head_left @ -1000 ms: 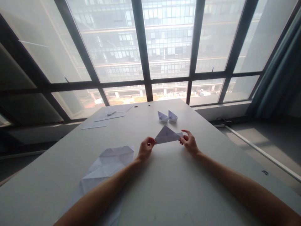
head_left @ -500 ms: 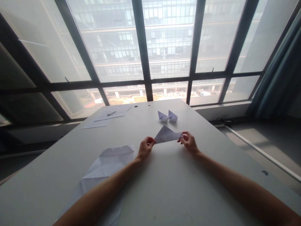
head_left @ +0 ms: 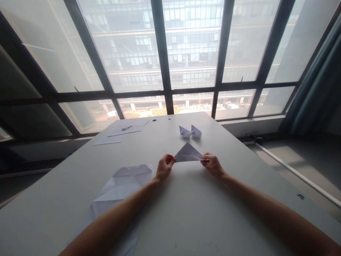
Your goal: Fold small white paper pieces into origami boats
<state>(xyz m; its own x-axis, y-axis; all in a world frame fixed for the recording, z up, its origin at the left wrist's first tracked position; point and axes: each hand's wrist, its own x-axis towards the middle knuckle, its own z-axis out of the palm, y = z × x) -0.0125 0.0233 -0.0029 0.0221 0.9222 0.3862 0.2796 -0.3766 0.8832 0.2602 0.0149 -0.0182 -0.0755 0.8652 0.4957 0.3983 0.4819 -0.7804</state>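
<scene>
A folded sheet of white paper (head_left: 188,152), triangular with its peak pointing away from me, is held just above the table between both hands. My left hand (head_left: 165,167) pinches its left corner. At the right corner, my right hand (head_left: 212,164) grips the paper between thumb and fingers, and a narrow folded strip runs along the lower edge towards it. Just beyond the paper stand two small folded paper boats (head_left: 185,132), side by side. Under and beside my left forearm lies a large creased sheet of paper (head_left: 119,183).
The white table (head_left: 170,220) stretches to a wall of windows. Flat paper sheets (head_left: 110,138) lie at its far left, with a pen-like object (head_left: 126,128) on top. A dark mark (head_left: 300,196) shows near the right edge. A blue curtain (head_left: 309,89) hangs at right.
My right hand has moved slightly left and down, turning the raised right end of the paper down. The paper now looks like a plain triangle. My left hand stays nearly in place.
</scene>
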